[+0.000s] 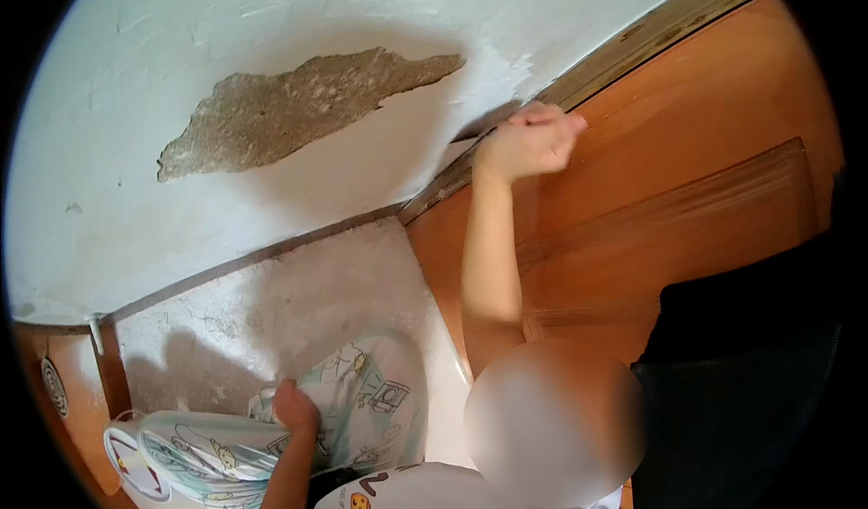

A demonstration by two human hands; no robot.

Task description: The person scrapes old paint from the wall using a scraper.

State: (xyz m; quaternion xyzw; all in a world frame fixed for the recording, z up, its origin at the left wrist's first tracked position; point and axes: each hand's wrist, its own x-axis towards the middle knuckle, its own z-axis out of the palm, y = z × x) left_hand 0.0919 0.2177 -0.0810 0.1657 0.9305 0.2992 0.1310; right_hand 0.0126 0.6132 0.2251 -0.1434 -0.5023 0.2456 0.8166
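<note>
The right hand (532, 140) was raised between 1 and 2 o'clock, near the seam of the wooden frame (651, 34) and the orange-brown door (669, 183). Its fingers were clenched — motion softened their outline, so anything small inside could not be made out. A round blur (556, 419) at 5 o'clock hid where that forearm met the body.

Toward 7 o'clock, the left hand (296, 407) was against the patterned plastic (384, 410), which spread to both sides of it; the fingers were turned away, so I could not tell whether they grasped it. The lower edge of the view cut off that forearm and the printed white shirt (407, 486).

A ringed disc (136, 464) at 8 o'clock was only partly readable, and black cloth (741, 382) at 4 o'clock — nearly featureless — merged into the dark border.
</note>
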